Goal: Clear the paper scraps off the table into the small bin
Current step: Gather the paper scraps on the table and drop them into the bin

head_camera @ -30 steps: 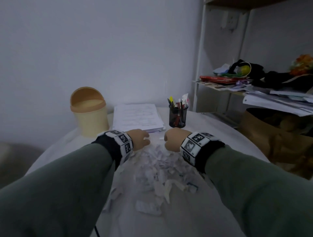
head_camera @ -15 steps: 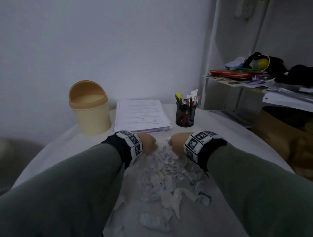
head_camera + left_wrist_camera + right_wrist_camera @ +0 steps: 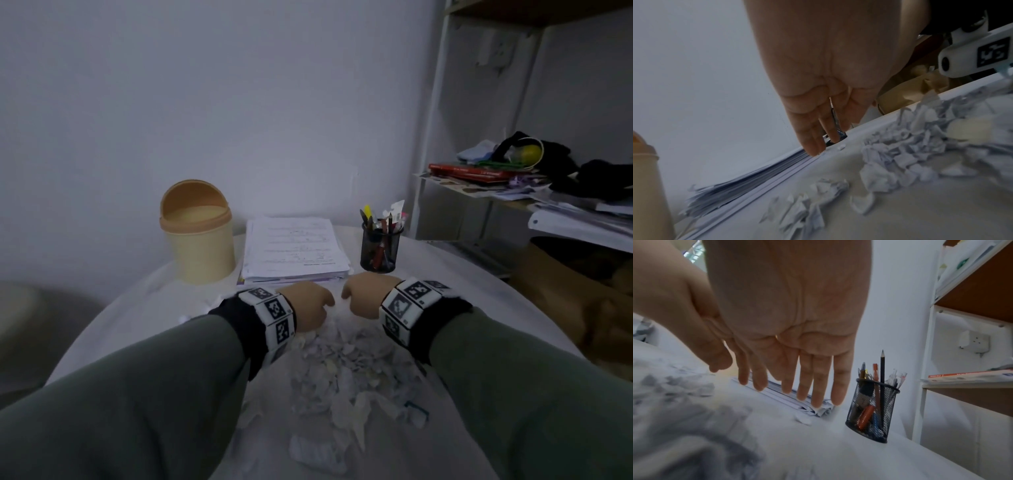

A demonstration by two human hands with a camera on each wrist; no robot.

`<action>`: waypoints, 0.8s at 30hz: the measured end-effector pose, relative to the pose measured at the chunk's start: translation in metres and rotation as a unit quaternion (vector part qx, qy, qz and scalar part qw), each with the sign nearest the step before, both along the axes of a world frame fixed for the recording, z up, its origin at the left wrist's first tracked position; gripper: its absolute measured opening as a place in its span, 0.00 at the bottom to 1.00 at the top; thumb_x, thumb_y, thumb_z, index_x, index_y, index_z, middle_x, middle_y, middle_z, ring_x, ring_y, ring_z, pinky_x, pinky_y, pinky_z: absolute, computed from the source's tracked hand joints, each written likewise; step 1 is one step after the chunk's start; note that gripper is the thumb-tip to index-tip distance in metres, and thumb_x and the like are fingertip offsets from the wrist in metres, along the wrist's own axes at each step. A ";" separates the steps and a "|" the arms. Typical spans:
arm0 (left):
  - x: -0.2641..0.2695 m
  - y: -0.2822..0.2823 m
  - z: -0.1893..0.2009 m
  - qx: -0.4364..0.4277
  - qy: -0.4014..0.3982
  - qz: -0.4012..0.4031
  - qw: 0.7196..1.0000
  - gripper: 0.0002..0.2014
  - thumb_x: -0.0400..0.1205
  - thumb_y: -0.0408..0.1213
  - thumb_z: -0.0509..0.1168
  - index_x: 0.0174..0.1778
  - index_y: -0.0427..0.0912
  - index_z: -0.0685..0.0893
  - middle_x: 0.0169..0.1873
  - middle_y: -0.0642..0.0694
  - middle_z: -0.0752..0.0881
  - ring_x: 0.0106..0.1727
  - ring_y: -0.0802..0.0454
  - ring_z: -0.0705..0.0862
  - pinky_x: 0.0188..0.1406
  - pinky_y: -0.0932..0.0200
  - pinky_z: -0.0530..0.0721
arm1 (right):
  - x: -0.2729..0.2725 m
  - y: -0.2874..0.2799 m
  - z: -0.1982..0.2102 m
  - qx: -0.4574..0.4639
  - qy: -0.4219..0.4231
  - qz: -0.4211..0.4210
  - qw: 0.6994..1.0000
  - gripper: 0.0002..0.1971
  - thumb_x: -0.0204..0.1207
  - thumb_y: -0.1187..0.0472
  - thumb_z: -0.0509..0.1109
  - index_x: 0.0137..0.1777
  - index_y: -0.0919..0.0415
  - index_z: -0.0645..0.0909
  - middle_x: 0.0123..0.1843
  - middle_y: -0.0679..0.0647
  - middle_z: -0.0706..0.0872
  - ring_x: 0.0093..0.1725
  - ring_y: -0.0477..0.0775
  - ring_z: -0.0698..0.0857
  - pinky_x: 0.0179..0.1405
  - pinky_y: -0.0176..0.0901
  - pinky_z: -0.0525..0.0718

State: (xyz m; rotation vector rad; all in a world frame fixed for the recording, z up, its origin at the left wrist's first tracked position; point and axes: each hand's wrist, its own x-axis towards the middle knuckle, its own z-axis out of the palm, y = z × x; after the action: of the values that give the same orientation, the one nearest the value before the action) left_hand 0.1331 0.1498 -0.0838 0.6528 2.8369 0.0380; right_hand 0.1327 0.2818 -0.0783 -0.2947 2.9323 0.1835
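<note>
Both hands have closed in toward each other over the last second, to the far edge of the scrap heap. Left hand and right hand sit almost knuckle to knuckle in the head view, a narrow gap between them.

Grip: neither holds anything. Wrist views show both palms down, fingers straight and hanging toward the tabletop, close together on the left hand, slightly spread on the right. Left fingertips reach down just in front of the paper stack; whether they touch the table I cannot tell.

Paper scraps: crumpled white pieces in a loose heap on the white table, running from under the hands back toward the body, between the forearms. A few strays lie apart, near the left sleeve and closest to the camera.

Small bin: tan, domed swing lid, upright at far left, beside the stack, well apart from the heap. Mesh pen holder stands just beyond the right hand.

Reading: hands look set as a wall behind the pile, likely to rake or gather it. No scrap is in the bin yet, as far as the views show.
</note>
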 end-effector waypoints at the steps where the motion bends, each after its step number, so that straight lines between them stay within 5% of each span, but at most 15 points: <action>1: -0.004 0.001 -0.001 0.003 -0.008 -0.005 1.000 0.24 0.85 0.34 0.51 0.79 0.50 0.67 0.79 0.44 0.68 0.78 0.46 0.69 0.77 0.51 0.69 | -0.005 -0.001 -0.001 0.003 -0.007 -0.002 1.000 0.21 0.83 0.65 0.53 0.76 0.63 0.70 0.75 0.61 0.75 0.72 0.60 0.77 0.67 0.47 0.77; 5: -0.014 0.008 -0.010 -0.024 -0.056 -0.017 0.998 0.24 0.87 0.37 0.49 0.82 0.50 0.61 0.82 0.44 0.62 0.81 0.45 0.63 0.79 0.53 0.63 | -0.031 -0.001 -0.011 0.004 -0.026 0.023 0.999 0.20 0.83 0.69 0.56 0.74 0.69 0.70 0.74 0.65 0.75 0.70 0.61 0.78 0.55 0.46 0.78; 8: -0.016 0.007 -0.015 -0.053 -0.084 -0.015 0.995 0.23 0.88 0.40 0.48 0.82 0.48 0.61 0.82 0.44 0.62 0.81 0.45 0.63 0.79 0.55 0.61 | -0.041 0.003 -0.025 0.025 -0.059 0.011 0.998 0.24 0.85 0.68 0.54 0.80 0.72 0.59 0.77 0.66 0.70 0.75 0.60 0.73 0.68 0.44 0.70; 12: -0.009 0.000 -0.016 -0.060 -0.087 -0.041 0.994 0.23 0.88 0.42 0.48 0.82 0.47 0.61 0.82 0.46 0.61 0.80 0.45 0.64 0.79 0.56 0.61 | -0.037 0.008 -0.039 0.033 -0.084 0.008 0.996 0.23 0.86 0.64 0.54 0.79 0.67 0.63 0.81 0.62 0.66 0.79 0.57 0.67 0.74 0.40 0.63; 17: 0.011 -0.008 -0.016 -0.056 -0.083 -0.071 0.992 0.22 0.88 0.40 0.49 0.80 0.47 0.66 0.81 0.47 0.64 0.79 0.47 0.66 0.78 0.57 0.61 | -0.013 0.005 -0.041 0.023 -0.071 0.044 0.996 0.21 0.84 0.60 0.57 0.76 0.62 0.70 0.76 0.58 0.74 0.73 0.56 0.75 0.71 0.45 0.70; 20: 0.023 -0.019 -0.012 -0.024 -0.078 -0.070 0.994 0.21 0.87 0.40 0.51 0.78 0.49 0.70 0.78 0.48 0.70 0.78 0.48 0.69 0.78 0.58 0.63 | 0.010 -0.008 -0.025 0.009 -0.102 0.027 0.994 0.19 0.83 0.62 0.58 0.72 0.65 0.75 0.72 0.62 0.79 0.53 0.50 0.73 0.57 0.45 0.74; 24: 0.027 -0.047 0.003 0.057 -0.025 -0.019 0.998 0.20 0.86 0.40 0.54 0.75 0.51 0.74 0.74 0.49 0.76 0.73 0.50 0.74 0.72 0.60 0.69 | 0.026 -0.032 -0.002 0.002 -0.044 0.043 0.998 0.19 0.83 0.63 0.54 0.70 0.67 0.76 0.70 0.61 0.80 0.64 0.58 0.80 0.65 0.47 0.77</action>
State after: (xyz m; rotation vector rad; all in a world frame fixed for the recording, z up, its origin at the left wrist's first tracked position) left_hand 0.1604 0.1029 -0.0809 0.7188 2.7890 0.2069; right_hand 0.1585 0.2496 -0.0804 -0.4171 2.8338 0.1846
